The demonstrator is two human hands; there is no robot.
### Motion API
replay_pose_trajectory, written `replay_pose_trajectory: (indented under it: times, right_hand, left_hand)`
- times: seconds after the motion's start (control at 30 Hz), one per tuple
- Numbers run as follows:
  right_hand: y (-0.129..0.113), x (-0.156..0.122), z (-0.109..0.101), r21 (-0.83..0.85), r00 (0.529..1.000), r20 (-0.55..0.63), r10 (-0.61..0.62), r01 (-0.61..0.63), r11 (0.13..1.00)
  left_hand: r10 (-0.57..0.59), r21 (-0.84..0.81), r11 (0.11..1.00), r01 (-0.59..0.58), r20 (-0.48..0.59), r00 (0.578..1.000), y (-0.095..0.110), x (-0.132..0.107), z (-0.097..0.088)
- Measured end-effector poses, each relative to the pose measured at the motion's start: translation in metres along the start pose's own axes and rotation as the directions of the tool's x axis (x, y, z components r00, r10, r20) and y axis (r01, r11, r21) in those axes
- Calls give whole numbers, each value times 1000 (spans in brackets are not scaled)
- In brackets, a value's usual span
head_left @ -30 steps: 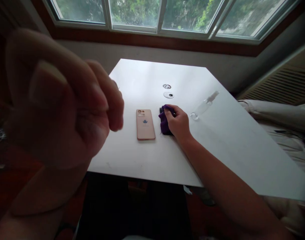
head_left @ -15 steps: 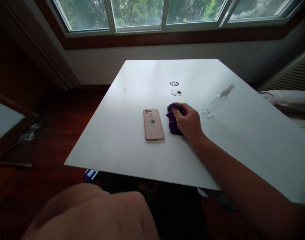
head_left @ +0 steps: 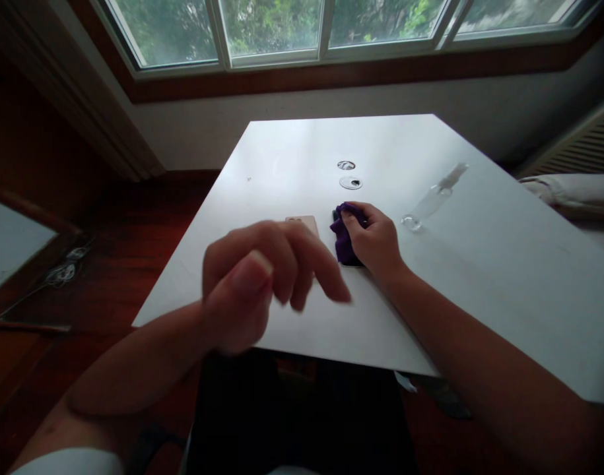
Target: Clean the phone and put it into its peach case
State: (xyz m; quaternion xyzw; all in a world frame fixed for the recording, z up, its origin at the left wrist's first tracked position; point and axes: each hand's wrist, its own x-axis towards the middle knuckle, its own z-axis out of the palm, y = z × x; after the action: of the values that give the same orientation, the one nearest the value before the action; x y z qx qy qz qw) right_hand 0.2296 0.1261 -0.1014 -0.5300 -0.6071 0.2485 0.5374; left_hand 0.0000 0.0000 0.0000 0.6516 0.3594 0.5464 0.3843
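Note:
My right hand (head_left: 378, 241) grips a bunched purple cloth (head_left: 347, 241). The cloth lies over a dark flat thing, with only its edges showing; it looks like a phone, though I cannot be sure. In the foreground my left hand (head_left: 267, 277) hangs above the table's near side, empty, its fingers loosely bent and the index finger stretched out. Behind it a pink phone case or phone (head_left: 304, 223) lies on the table, its lower part hidden by the hand.
On the white tabletop (head_left: 292, 158), a clear spray bottle (head_left: 433, 201) lies on its side at the right. Two round flat pieces, one patterned (head_left: 346, 165) and one with a dark spot (head_left: 350, 183), lie beyond the cloth. A window (head_left: 276, 30) is behind the table.
My left hand has risen from the bottom left, swinging up and right over the near table edge, and now covers most of the pink phone. My right hand stays on the cloth.

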Motion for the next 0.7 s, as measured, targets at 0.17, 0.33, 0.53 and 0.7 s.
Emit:
replay_pose_trajectory:
  times: [0.17, 0.33, 0.53, 0.7]
  right_hand:
    - [1, 3, -1, 59, 998, -54, 44, -40, 997]
    - [5, 15, -8, 182, 975, -116, 189, -166, 969]
    - [-6, 16, -3, 466, 946, -3, 324, -285, 838]
    - [-27, -10, 10, 490, 889, 407, 210, -406, 771]
  left_hand:
    - [51, 370, 927, -66, 49, 997, -83, 76, 9]
    - [125, 666, 727, -168, 113, 986, -143, 88, -11]
    - [162, 547, 807, -221, 155, 975, -142, 73, -6]
    - [49, 376, 921, -102, 149, 988, -139, 63, 4]
